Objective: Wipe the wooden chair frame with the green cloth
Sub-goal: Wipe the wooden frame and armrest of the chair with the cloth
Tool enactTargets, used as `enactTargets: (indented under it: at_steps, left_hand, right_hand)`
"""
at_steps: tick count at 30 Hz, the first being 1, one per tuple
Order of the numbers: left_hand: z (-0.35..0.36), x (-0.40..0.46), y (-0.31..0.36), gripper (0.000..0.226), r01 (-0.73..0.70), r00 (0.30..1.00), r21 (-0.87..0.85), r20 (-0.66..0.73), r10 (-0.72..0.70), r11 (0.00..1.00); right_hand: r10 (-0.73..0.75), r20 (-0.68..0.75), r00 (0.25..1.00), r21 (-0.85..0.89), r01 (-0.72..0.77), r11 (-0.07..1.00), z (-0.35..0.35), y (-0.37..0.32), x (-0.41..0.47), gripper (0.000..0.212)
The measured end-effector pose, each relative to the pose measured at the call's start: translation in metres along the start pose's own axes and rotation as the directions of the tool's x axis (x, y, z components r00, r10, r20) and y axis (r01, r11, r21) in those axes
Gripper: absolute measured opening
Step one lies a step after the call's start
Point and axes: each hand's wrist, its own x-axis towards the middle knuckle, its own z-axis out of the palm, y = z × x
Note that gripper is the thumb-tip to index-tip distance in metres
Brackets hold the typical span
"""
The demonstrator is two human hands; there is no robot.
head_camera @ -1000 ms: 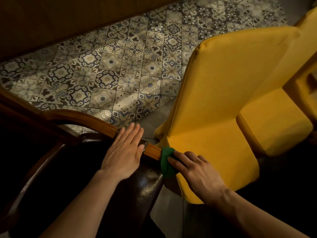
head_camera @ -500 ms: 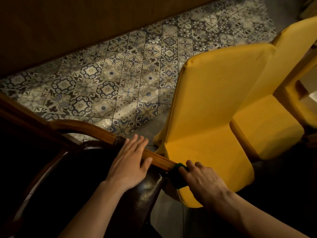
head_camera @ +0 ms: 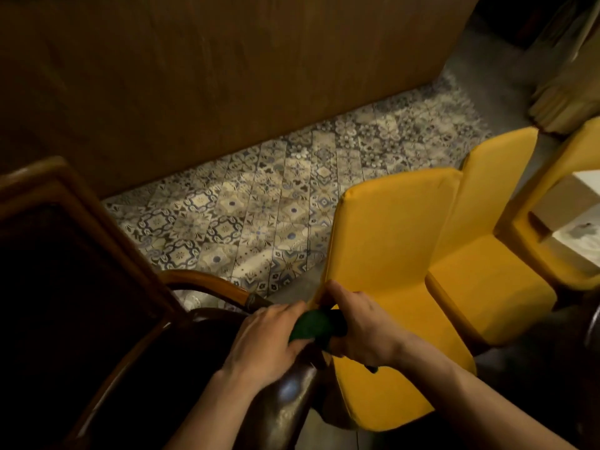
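The wooden chair frame (head_camera: 207,285) curves along the lower left, with a dark leather seat (head_camera: 285,394) beneath it and its dark backrest at the left. The green cloth (head_camera: 311,324) is bunched at the front end of the armrest, between my two hands. My right hand (head_camera: 360,326) is closed over the cloth from the right. My left hand (head_camera: 266,339) lies on the armrest end and touches the cloth from the left; I cannot tell whether it grips the cloth. The tip of the armrest is hidden under the hands.
Two yellow upholstered chairs (head_camera: 389,254) (head_camera: 487,280) stand close on the right, the nearer one touching my right hand. Patterned floor tiles (head_camera: 259,216) lie ahead, bounded by a brown wooden panel (head_camera: 227,76). A yellow table frame (head_camera: 526,219) is at the far right.
My head has lifted, so the view shows more wall. My right hand moved the cloth up over the armrest end and my left hand slid down to meet it.
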Motion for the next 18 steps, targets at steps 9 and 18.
enactTargets:
  at_steps: [9, 18]
  left_hand:
    - [-0.134, -0.097, 0.032, 0.044, 0.063, 0.971, 0.283, -0.239, 0.007, 0.957]
    - [-0.213, -0.215, 0.056, 0.039, 0.226, 0.908, 0.313, -0.411, -0.083, 0.922]
  right_hand:
    - [-0.215, 0.020, 0.976, -0.219, 0.214, 0.952, -0.035, -0.115, -0.046, 0.050]
    - [-0.483, -0.160, 0.861, -0.400, 0.391, 0.829, -0.048, -0.220, -0.099, 0.048]
